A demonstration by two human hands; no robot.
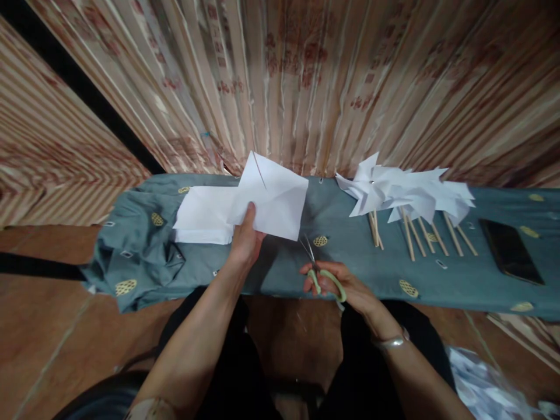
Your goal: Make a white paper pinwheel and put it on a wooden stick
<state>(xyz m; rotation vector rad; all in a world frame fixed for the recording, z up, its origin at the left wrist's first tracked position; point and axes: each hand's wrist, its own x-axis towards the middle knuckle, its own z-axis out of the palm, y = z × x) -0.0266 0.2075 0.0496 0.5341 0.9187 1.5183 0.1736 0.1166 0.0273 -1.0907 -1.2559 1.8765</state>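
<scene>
A square white sheet of paper point(280, 201) is pinched at its lower left by my left hand point(248, 239), thumb on top. One slit runs inward from the sheet's top corner. My right hand point(335, 283) grips green-handled scissors point(336, 286), their blades slightly parted and pointing up toward the sheet's lower right corner, just short of it. Left of my left hand, partly behind the held sheet, lies a stack of white paper point(203, 216) on the cloth.
Several white paper pinwheels point(406, 189) on wooden sticks point(409, 236) lie overlapping at the right of the cloth-covered bench point(284, 271). A dark phone point(511, 251) rests beyond them. Pleated curtains point(284, 87) hang behind. A clear bag of white pieces point(485, 385) is on the floor.
</scene>
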